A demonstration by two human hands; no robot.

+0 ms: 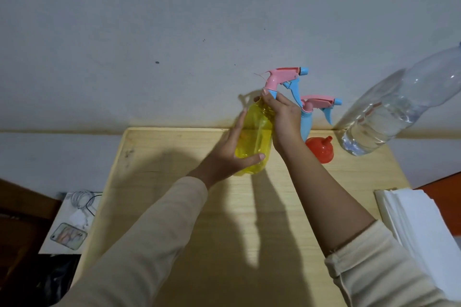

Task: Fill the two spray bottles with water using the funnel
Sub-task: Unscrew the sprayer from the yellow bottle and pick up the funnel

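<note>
Left hand [232,154] wrapped the yellow spray bottle [257,137], upright at the far end of the wooden table [174,157]; right hand [284,117] pinched the collar under its pink trigger head [284,76]. Just right stood the blue spray bottle [306,122], red funnel [320,151] before it, water bottle [389,112] beyond.

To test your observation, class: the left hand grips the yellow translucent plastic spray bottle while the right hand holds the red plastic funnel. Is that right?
The head view shows the right hand gripping the neck of the yellow translucent plastic spray bottle, under its pink trigger head; the red plastic funnel lies untouched on the wooden table. The left hand does grip the bottle.
</note>
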